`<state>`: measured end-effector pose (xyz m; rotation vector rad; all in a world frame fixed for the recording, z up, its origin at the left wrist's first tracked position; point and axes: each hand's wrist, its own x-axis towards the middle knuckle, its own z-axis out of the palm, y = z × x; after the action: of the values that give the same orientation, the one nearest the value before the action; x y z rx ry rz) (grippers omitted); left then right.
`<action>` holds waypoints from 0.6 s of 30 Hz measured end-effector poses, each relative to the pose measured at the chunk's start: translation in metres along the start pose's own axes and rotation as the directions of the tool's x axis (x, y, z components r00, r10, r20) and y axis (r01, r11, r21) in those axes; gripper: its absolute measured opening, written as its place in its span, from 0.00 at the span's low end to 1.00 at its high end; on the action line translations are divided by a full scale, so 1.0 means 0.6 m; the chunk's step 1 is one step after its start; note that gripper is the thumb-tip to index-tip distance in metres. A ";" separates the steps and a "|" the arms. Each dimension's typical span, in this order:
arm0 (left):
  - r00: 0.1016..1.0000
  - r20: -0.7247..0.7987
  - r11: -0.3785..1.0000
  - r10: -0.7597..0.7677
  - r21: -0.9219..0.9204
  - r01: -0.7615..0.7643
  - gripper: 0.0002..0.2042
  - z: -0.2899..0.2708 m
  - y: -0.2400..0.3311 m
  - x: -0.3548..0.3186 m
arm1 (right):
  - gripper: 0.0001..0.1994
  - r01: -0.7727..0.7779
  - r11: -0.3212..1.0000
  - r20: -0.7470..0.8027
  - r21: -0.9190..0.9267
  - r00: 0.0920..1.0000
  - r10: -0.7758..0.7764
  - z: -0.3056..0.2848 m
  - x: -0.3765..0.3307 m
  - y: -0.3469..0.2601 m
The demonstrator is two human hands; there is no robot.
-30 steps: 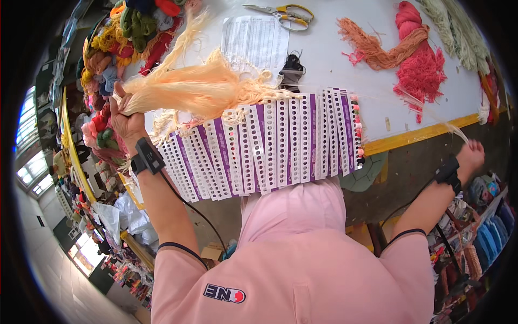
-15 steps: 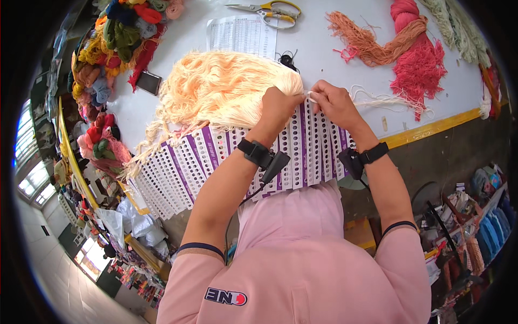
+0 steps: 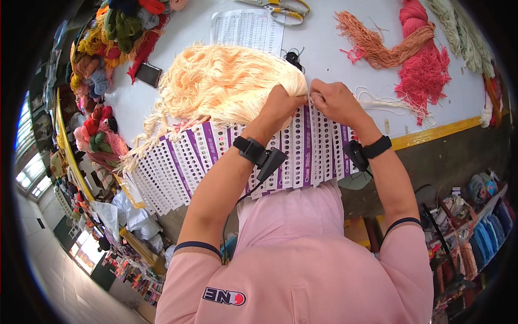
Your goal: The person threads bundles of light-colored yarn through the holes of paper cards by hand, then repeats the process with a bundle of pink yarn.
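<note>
The pale peach yarn bundle (image 3: 226, 89) lies fanned over the upper edge of the perforated card strips (image 3: 216, 156), white with purple bands, which overhang the near edge of the white surface (image 3: 334, 59). The left hand (image 3: 280, 105) is closed over the bundle's gathered end; the right hand (image 3: 334, 100), just beside it, pinches what looks like a single strand, though the fingertips are too small to be sure. The yarn looks light, soft and apt to tangle or shed, so the tight gathered end is the safest hold. Beyond the bundle lie a printed sheet (image 3: 248, 29) and scissors (image 3: 283, 8); to its right, orange yarn (image 3: 377, 46) and pink yarn (image 3: 426, 70); to its left, mixed skeins (image 3: 118, 32) and a dark phone (image 3: 148, 74). Nothing blocks the hands.
</note>
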<state>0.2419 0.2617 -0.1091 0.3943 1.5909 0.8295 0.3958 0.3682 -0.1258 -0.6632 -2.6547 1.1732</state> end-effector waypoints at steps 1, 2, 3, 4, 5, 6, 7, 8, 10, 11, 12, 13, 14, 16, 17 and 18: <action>1.000 -0.023 0.999 0.019 0.031 -0.019 0.05 0.003 0.004 -0.001 | 0.05 -0.002 1.000 0.002 0.000 1.000 0.002 -0.003 0.001 -0.001; 0.998 -0.046 0.997 0.040 0.063 -0.038 0.05 0.005 0.006 -0.001 | 0.05 -0.093 0.992 0.051 0.087 0.995 0.089 -0.013 0.004 -0.007; 0.998 -0.046 0.997 0.040 0.062 -0.037 0.05 0.005 0.007 -0.002 | 0.05 -0.187 0.968 0.107 0.169 0.979 0.171 -0.019 0.006 -0.011; 0.997 -0.064 0.998 0.036 0.047 -0.033 0.06 0.006 0.008 -0.004 | 0.05 -0.189 0.967 0.107 0.169 0.979 0.172 -0.021 0.007 -0.007; 0.996 -0.081 0.999 0.032 0.031 -0.030 0.06 0.007 0.006 -0.004 | 0.06 -0.234 0.929 0.194 0.288 0.964 0.182 -0.027 0.008 -0.002; 0.996 -0.079 0.999 0.032 0.031 -0.030 0.06 0.001 0.003 -0.002 | 0.06 -0.284 0.873 0.281 0.397 0.943 0.179 -0.031 0.007 0.002; 1.000 -0.004 0.998 0.020 -0.055 -0.020 0.04 -0.011 -0.001 -0.001 | 0.06 -0.285 0.873 0.279 0.396 0.943 0.181 -0.034 0.003 0.003; 0.997 0.072 0.990 0.012 -0.140 -0.002 0.03 -0.017 0.001 -0.002 | 0.06 -0.335 0.843 0.297 0.420 0.929 0.221 -0.038 0.000 0.002; 0.996 0.093 0.989 -0.010 -0.146 0.024 0.03 -0.016 0.007 -0.003 | 0.07 -0.383 0.810 0.314 0.443 0.913 0.260 -0.040 -0.004 -0.004; 0.993 0.115 0.987 -0.032 -0.151 0.049 0.04 -0.015 0.010 -0.004 | 0.07 -0.385 0.809 0.307 0.445 0.914 0.266 -0.041 -0.005 -0.007; 0.993 0.115 0.987 -0.031 -0.150 0.048 0.04 -0.014 0.010 -0.005 | 0.07 -0.385 0.808 0.299 0.446 0.915 0.271 -0.041 -0.006 -0.009; 0.996 0.086 0.975 -0.024 -0.218 0.042 0.05 -0.012 0.012 -0.006 | 0.07 -0.384 0.808 0.297 0.447 0.915 0.271 -0.041 -0.007 -0.009; 0.998 0.058 0.958 -0.019 -0.284 0.034 0.06 -0.011 0.011 -0.006 | 0.07 -0.384 0.797 0.294 0.467 0.917 0.270 -0.039 -0.009 -0.009; 0.997 0.074 0.907 0.004 -0.421 0.028 0.05 -0.016 0.007 -0.011 | 0.07 -0.382 0.785 0.288 0.487 0.919 0.268 -0.039 -0.013 -0.007; 0.996 0.088 0.835 0.026 -0.550 0.027 0.05 -0.020 0.006 -0.015 | 0.08 -0.379 0.786 0.286 0.489 0.921 0.266 -0.039 -0.014 -0.006; 0.996 0.090 0.836 0.026 -0.548 0.028 0.05 -0.022 0.006 -0.017 | 0.08 -0.376 0.787 0.284 0.490 0.922 0.263 -0.038 -0.015 -0.005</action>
<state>0.2306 0.2535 -0.0994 0.0135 1.1928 1.2035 0.4104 0.3775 -0.1080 -0.9444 -2.2114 2.0752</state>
